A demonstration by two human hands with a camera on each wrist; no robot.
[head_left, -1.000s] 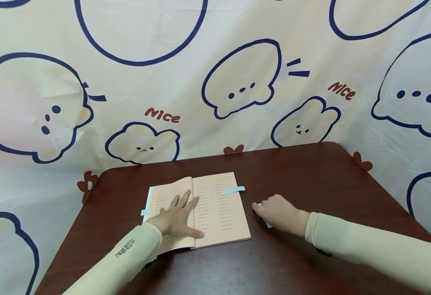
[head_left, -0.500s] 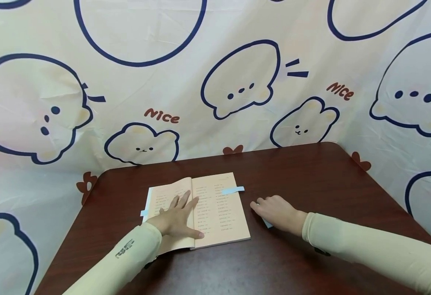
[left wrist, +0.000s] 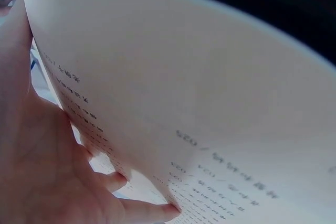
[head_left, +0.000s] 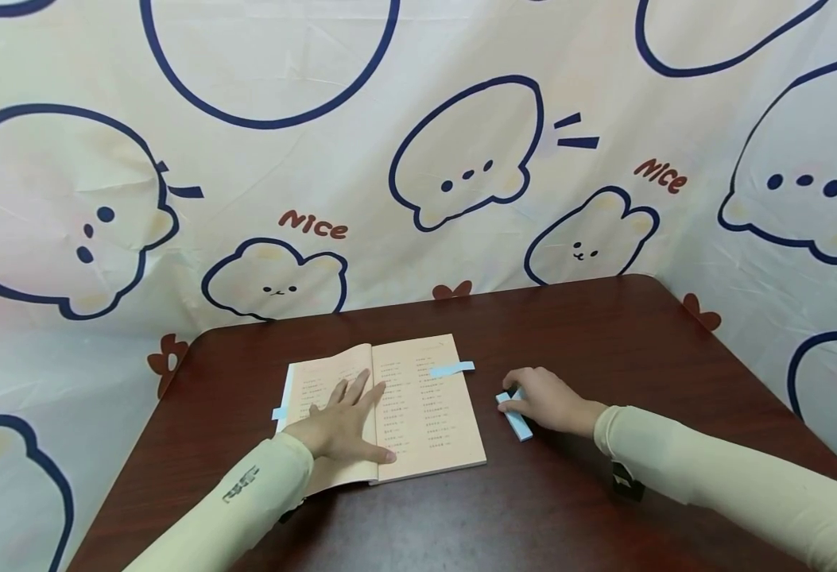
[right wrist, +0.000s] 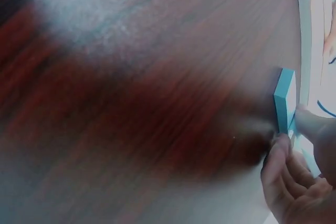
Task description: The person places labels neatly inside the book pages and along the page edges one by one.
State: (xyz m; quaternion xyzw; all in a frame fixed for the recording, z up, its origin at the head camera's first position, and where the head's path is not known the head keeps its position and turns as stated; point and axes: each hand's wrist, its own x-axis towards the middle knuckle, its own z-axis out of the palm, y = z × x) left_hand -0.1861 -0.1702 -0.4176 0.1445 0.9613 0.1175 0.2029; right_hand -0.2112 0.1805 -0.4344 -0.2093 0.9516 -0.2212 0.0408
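An open book (head_left: 428,413) with printed pages lies on the dark wooden table. My left hand (head_left: 342,421) rests on it with fingers spread, over the left page and the gutter, and the thumb reaches onto the right page. To the right of the book is a narrow pad of light blue sticky notes (head_left: 520,426). My right hand (head_left: 550,401) pinches this pad at its far end, thumb on top and fingers curled beside it. In the right wrist view, the thumb and fingers meet at one end of the pad (right wrist: 285,98), and its other end sticks out.
One blue sticky strip (head_left: 452,369) juts past the right page's edge, and another blue strip (head_left: 280,413) shows at the book's left edge. The brown table (head_left: 590,334) is bordered by a cartoon-printed cloth (head_left: 475,262) at the back and sides.
My right hand has turned and drawn back a little, uncovering the blue pad, with thumb and fingers now parted around its far end. The left hand and the book stay put.
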